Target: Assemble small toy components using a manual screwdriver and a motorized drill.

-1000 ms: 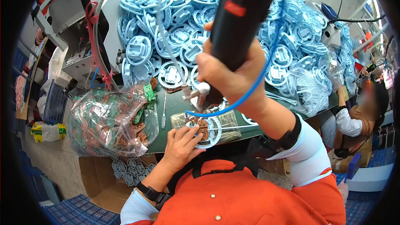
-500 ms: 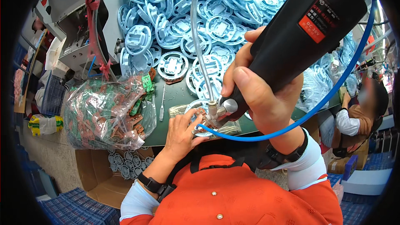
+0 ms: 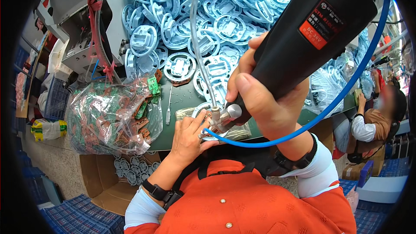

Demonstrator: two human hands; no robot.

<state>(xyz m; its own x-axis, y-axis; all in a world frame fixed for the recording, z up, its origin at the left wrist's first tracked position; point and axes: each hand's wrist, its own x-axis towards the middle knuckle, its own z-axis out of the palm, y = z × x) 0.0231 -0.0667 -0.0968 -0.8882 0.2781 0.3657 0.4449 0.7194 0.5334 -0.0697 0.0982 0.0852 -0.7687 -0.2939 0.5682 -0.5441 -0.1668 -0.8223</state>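
My right hand (image 3: 273,99) is wrapped round the thick black body of an electric screwdriver (image 3: 316,39), tilted with its metal head down and to the left. A clear tube and a blue hose join that head. Below it, my left hand (image 3: 188,136) grips a light-blue round plastic part (image 3: 196,109) at the table's near edge, fingers on its left side. A small brown circuit board (image 3: 208,115) shows on the part. The driver's head hides most of both, and its tip is close to my left fingertips.
A large heap of similar light-blue parts (image 3: 229,28) covers the far table. At left are a clear bag of circuit boards (image 3: 112,117), a small screwdriver (image 3: 169,108) and a grey machine (image 3: 93,47). A cardboard box (image 3: 99,182) stands below; another person (image 3: 375,121) sits at right.
The electric screwdriver and my right hand have shifted slightly left, and its head has moved a little lower over the part. My left hand stays nearly in place.
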